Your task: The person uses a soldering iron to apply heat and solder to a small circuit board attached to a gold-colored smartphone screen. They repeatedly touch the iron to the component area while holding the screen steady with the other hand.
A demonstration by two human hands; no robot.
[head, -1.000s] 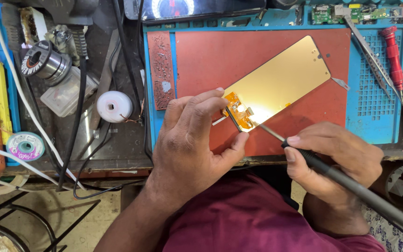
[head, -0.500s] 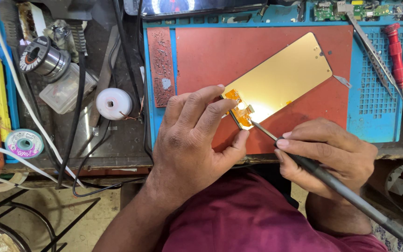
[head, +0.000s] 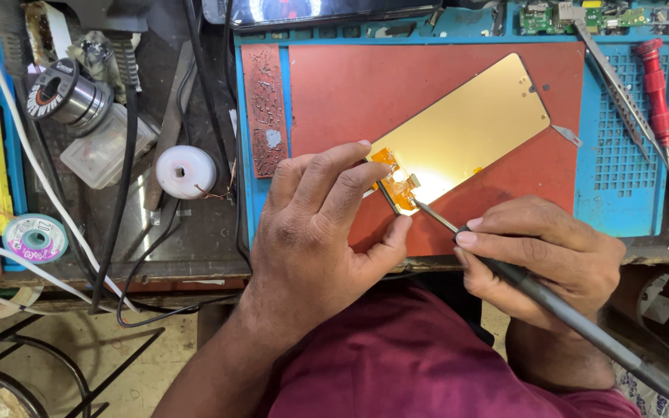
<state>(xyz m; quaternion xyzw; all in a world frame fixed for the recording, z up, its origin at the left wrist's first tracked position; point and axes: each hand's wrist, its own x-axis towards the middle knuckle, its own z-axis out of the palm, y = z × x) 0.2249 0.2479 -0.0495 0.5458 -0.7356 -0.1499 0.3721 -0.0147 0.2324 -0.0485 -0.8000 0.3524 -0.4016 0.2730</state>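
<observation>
A gold-backed phone display panel (head: 474, 128) lies slanted on a red work mat (head: 350, 89). Its orange flex cable (head: 394, 182) sticks out at the lower left end. My left hand (head: 315, 232) pinches that flex between thumb and fingers and presses it down. My right hand (head: 543, 259) grips a dark soldering iron (head: 528, 282) like a pen. The iron's thin metal tip touches the flex beside my left thumb.
A blue silicone mat (head: 613, 162) borders the red one. Tweezers (head: 621, 85) and a red screwdriver (head: 654, 81) lie at the right. At the left are solder spools (head: 63, 89), a white reel (head: 185, 172), a tape roll (head: 35, 238) and black cables (head: 121, 186). A small circuit board (head: 540, 17) sits at the top.
The iron's tip has slid slightly up and left along the flex cable. My left hand keeps the same hold on the flex.
</observation>
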